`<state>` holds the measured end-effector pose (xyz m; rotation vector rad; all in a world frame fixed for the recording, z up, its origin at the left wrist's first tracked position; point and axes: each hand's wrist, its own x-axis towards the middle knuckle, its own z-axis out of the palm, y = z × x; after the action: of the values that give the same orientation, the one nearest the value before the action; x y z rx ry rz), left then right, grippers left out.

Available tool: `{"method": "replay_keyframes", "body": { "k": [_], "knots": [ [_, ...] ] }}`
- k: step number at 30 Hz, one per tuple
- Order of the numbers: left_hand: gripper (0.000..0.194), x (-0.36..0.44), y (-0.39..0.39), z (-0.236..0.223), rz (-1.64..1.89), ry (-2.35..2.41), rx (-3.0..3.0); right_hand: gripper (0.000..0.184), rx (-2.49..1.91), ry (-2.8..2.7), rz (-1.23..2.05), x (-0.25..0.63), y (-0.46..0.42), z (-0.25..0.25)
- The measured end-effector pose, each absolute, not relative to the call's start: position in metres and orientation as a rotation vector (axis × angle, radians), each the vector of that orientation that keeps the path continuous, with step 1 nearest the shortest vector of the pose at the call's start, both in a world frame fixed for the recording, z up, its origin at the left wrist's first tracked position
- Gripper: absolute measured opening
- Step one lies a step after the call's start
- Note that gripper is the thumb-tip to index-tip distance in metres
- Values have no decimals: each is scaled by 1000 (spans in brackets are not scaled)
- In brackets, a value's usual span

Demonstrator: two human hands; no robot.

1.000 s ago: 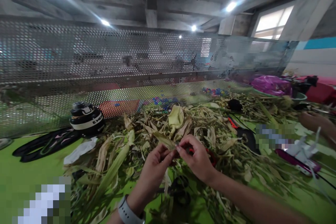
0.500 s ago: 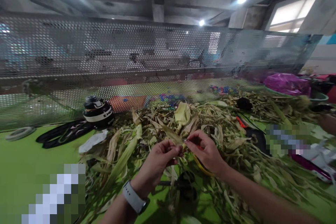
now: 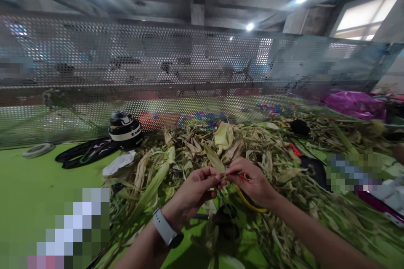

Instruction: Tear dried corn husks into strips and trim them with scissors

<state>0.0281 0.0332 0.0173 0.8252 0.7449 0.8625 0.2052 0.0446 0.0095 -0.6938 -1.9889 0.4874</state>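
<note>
My left hand (image 3: 200, 185), with a watch (image 3: 167, 229) at the wrist, pinches the lower end of a narrow, pale green-brown corn husk (image 3: 213, 159) that points up and away. Meeting it fingertip to fingertip, my right hand (image 3: 254, 183) is closed in a pinch at the same end; the small part between the fingers is mostly hidden. Just beyond lies a broad yellowish husk (image 3: 223, 136). An orange piece (image 3: 243, 176) shows behind my right fingers, and a yellow curved rim (image 3: 248, 202) lies below that hand.
Dry husks (image 3: 280, 151) heap across the green table (image 3: 28, 189). A black jar-like container (image 3: 126, 132), a black strap (image 3: 85, 149) and white crumpled plastic (image 3: 119, 163) sit left. A perforated metal screen (image 3: 151, 63) stands behind. A purple bag (image 3: 356, 104) is far right.
The view has shifted a little, so things sit farther right. My right fingertips have drawn in against my left ones at the husk's end.
</note>
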Motion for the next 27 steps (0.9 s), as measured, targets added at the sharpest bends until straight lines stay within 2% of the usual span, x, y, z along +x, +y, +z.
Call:
{"method": "replay_keyframes", "body": {
  "k": [11,19,22,27],
  "knots": [
    [23,34,33,10,1014,744,997,5,-923,-1916,477,196,35,9],
    [15,37,26,12,1022,698,1001,3,-920,-1823,567,194,32,6],
    [13,36,27,10,1036,676,1070,6,-919,-1763,728,195,33,3],
    [14,34,29,9,985,660,1075,18,-907,-1530,1198,195,34,8]
  ]
}}
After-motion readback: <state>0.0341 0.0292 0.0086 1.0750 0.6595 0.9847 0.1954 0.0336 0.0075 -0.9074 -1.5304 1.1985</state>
